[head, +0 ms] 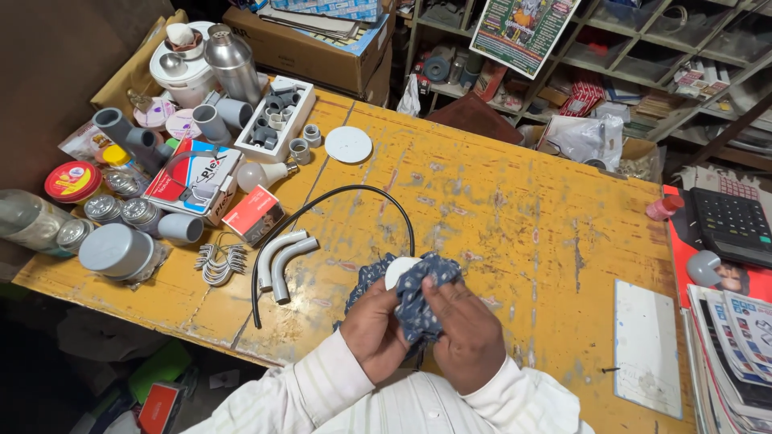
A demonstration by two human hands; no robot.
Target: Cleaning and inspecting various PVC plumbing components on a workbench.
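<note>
1. Far left of the worn yellow wooden table (498, 209): grey plastic pipe fittings (129, 137), small metal-lidded tins (121, 210), and a bunch of wire hooks (221, 264).
2. Next over: two grey curved conduit bends (281, 259) beside a black cable (338, 201) that loops across the tabletop.
3. Left hand (374, 329), at the near edge: fingers closed on a blue patterned cloth (414, 293), propping a round white plastic disc (400, 272) from behind.
4. Right hand (466, 333): clamped on the same cloth, thumb pressing it against the disc.
5. Step, as I judge it: wiping the disc. Next move likely calls for turning the disc to reach its covered side.
6. Disc looks plain, mostly wrapped, with only its upper-left edge showing.
7. Far right: a white rectangular plate (647, 345) and a black calculator (732, 225).
</note>
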